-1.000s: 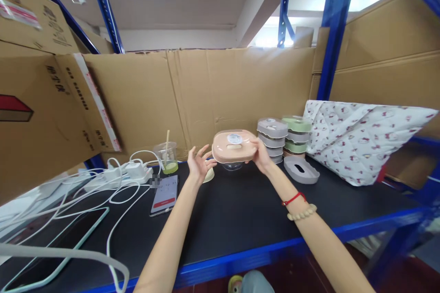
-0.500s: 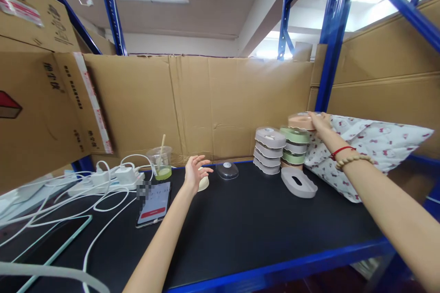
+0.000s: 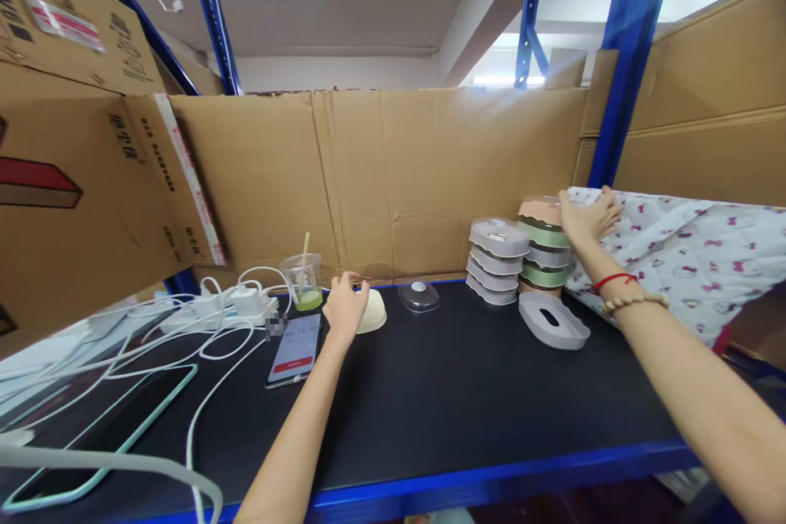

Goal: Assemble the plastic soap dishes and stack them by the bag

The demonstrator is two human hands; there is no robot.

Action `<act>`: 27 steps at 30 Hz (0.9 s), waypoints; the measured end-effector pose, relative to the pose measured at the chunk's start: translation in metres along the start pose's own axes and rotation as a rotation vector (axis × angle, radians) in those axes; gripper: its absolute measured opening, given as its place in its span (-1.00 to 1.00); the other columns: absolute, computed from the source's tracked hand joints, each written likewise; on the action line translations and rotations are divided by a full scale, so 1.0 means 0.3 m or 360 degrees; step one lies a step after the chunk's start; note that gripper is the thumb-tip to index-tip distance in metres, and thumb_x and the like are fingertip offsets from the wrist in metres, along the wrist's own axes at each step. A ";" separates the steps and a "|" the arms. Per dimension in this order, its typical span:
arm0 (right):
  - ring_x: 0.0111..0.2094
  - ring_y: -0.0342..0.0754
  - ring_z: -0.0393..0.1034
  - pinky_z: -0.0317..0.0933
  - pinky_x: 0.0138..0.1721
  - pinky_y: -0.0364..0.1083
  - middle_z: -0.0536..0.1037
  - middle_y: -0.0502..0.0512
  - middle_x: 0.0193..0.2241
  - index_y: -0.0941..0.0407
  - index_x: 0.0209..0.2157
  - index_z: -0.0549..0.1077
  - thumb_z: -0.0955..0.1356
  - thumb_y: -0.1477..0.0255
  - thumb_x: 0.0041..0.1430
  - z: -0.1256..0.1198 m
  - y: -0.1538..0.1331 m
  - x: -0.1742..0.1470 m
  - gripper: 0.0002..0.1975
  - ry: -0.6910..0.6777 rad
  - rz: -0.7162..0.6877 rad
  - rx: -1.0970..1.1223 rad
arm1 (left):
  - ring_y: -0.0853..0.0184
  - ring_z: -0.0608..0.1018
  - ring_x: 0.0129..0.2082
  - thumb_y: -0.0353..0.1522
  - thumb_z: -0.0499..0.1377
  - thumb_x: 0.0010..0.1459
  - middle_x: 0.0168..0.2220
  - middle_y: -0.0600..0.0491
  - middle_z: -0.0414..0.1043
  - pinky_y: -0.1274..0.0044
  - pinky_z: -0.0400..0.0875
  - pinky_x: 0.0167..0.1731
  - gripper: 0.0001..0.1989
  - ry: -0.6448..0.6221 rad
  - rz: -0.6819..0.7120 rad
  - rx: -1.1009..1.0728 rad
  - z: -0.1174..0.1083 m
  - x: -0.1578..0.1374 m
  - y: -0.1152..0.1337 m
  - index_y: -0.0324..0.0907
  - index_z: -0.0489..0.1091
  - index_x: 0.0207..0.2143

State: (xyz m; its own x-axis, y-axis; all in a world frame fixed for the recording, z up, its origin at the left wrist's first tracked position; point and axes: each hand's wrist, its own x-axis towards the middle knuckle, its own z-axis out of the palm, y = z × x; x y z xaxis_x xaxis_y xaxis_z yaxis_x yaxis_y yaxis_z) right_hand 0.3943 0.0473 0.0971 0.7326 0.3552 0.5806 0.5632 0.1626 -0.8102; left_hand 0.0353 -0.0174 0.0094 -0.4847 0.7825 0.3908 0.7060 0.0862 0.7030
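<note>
Single head-worn camera, looking forward and slightly down across the black shelf top (image 3: 467, 393) toward the cardboard backing (image 3: 393, 180); near range, wide-angle.

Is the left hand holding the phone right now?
No, the left hand rests on the cream bowl; the phone lies untouched beside it.

Pink box stacked, left hand down

The pink container (image 3: 540, 210) now tops the right stack (image 3: 541, 254); the left hand (image 3: 344, 307) has dropped onto the cream bowl (image 3: 372, 312).
</note>
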 end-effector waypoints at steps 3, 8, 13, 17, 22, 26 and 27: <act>0.03 0.13 0.19 -0.01 0.07 0.23 0.34 0.23 -0.09 0.12 -0.13 0.29 0.21 0.39 0.08 0.009 -0.072 -0.178 -0.71 0.0093 -0.0379 0.0190 | 0.01 0.45 -0.01 -0.36 0.12 0.06 0.00 -0.33 0.32 0.34 0.34 -0.13 -0.71 -0.0128 -0.0149 0.0351 0.008 -0.009 -0.026 -0.30 0.39 -0.16; -0.03 0.10 0.30 0.10 0.00 0.11 0.36 0.24 -0.06 0.11 -0.08 0.36 0.27 0.40 0.03 0.092 -0.112 -0.629 -0.64 -0.1163 -0.0709 -0.0098 | -0.07 0.43 0.00 -0.45 0.12 0.02 0.03 -0.43 0.27 0.29 0.27 -0.07 -0.75 -0.0340 -0.0370 0.0282 0.040 -0.028 -0.054 -0.36 0.40 -0.21; 0.24 0.37 -0.09 -0.17 0.10 0.29 0.07 0.41 0.22 0.08 0.18 0.15 0.33 0.20 0.05 0.147 -0.083 -0.876 -0.34 -0.1726 -0.0311 -0.0914 | -0.01 0.46 -0.01 -0.57 0.13 -0.09 -0.08 -0.31 0.40 0.32 0.25 -0.06 -0.83 -0.0379 -0.0334 0.0081 0.050 -0.041 -0.045 -0.23 0.39 -0.38; 0.16 0.25 0.12 0.01 0.04 0.15 0.26 0.35 0.06 0.12 -0.01 0.30 0.37 0.24 0.01 0.138 -0.074 -0.846 -0.49 -0.1626 -0.0399 -0.0869 | 0.02 0.48 -0.05 -0.53 0.17 -0.09 -0.21 -0.21 0.49 0.31 0.27 -0.07 -0.87 -0.0350 -0.0370 -0.0162 0.049 -0.030 -0.043 -0.16 0.34 -0.45; -0.02 0.08 0.32 0.11 -0.06 0.00 0.34 0.15 -0.08 0.02 -0.09 0.34 0.38 0.28 -0.01 0.121 -0.046 -0.801 -0.60 -0.1610 -0.0524 -0.0775 | 0.12 0.55 -0.17 -0.47 0.20 -0.12 -0.32 -0.09 0.51 0.39 0.37 -0.18 -0.88 -0.0301 -0.0518 -0.0598 0.076 0.001 -0.062 -0.14 0.34 -0.45; 0.02 0.14 0.27 0.06 -0.06 0.03 0.34 0.26 -0.04 0.03 0.05 0.29 0.33 0.25 0.07 0.114 -0.046 -0.803 -0.52 -0.1592 -0.0486 -0.0995 | 0.21 0.56 -0.24 -0.52 0.17 -0.18 -0.39 -0.03 0.49 0.47 0.42 -0.29 -0.84 -0.0264 -0.0676 -0.1000 0.112 0.019 -0.080 -0.17 0.38 -0.46; 0.02 0.16 0.27 0.05 -0.06 0.03 0.34 0.30 -0.03 0.06 0.06 0.30 0.33 0.26 0.08 0.111 -0.051 -0.799 -0.51 -0.1583 -0.0452 -0.1053 | 0.22 0.56 -0.29 -0.53 0.16 -0.19 -0.43 -0.02 0.48 0.48 0.42 -0.33 -0.84 -0.0273 -0.0728 -0.1095 0.121 0.023 -0.084 -0.18 0.38 -0.46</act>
State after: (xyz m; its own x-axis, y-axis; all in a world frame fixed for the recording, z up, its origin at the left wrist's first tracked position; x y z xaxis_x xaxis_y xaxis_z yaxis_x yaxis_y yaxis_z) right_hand 0.1973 -0.0097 -0.0324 0.1052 0.9780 0.1802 0.9529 -0.0473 -0.2995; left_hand 0.0328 0.0082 -0.0273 -0.5222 0.8493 -0.0771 -0.0398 0.0661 0.9970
